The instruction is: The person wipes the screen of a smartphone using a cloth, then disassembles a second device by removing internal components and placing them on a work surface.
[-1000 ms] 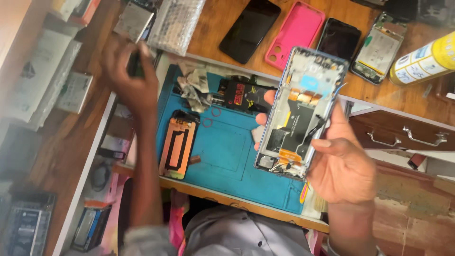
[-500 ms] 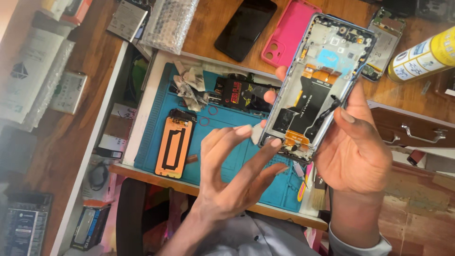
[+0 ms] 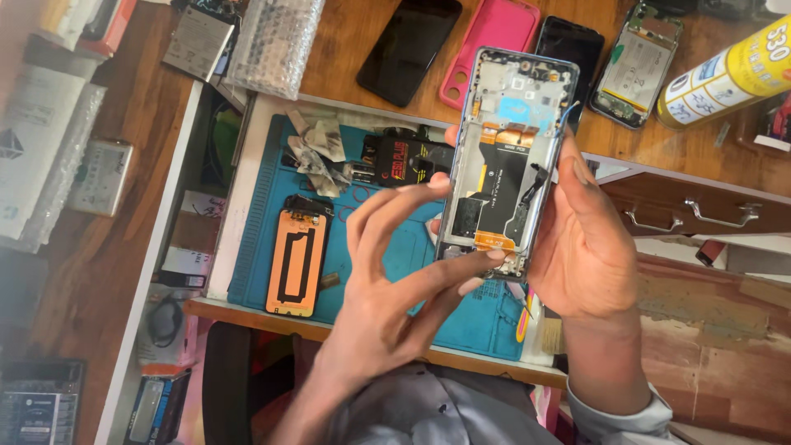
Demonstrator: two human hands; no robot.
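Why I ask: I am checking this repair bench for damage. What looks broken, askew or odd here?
The opened phone frame in the right hand has its back off, with orange flex cables bare; the left hand touches its lower edge. Crumpled tape scraps litter the blue mat. A second opened phone lies on the desk. No cracks show.

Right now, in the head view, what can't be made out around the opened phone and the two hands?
- Opened phone: its lower edge sits behind the left hand's fingertips.
- Its right side: covered by the right hand.
- Left hand: motion-blurred, so any small part pinched is unreadable.
- Yellow spray can: cut off by the frame edge.
- Blue mat: partly hidden by both hands.
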